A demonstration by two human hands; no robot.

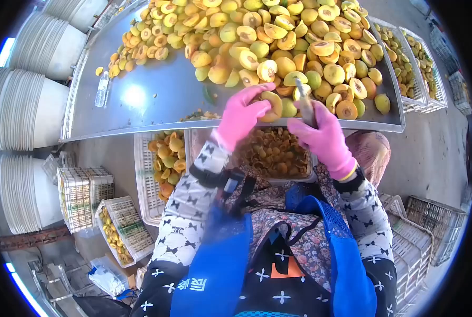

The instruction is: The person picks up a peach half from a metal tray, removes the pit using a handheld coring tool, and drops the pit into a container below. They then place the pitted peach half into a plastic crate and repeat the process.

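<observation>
My left hand (242,116), in a pink glove, grips a yellow peach half (270,107) with its cut face showing, just over the front edge of the metal table. A short knife (306,105) is in my right hand (324,138), also pink-gloved; its blade points away from me, and its exact shape is blurred. Blade and peach half are apart. Beyond both hands lies a big heap of yellow peaches (283,45), many cut in half with stone hollows or stones visible. Beneath my hands a crate (278,150) holds brown stones and scraps.
The metal table (178,95) has a raised rim along its front. On its left stands a clear bottle (103,89). A white crate of peaches (146,182) sits beside my left arm. More crates (415,66) stand right of the table, and stacked round tubs (30,111) at far left.
</observation>
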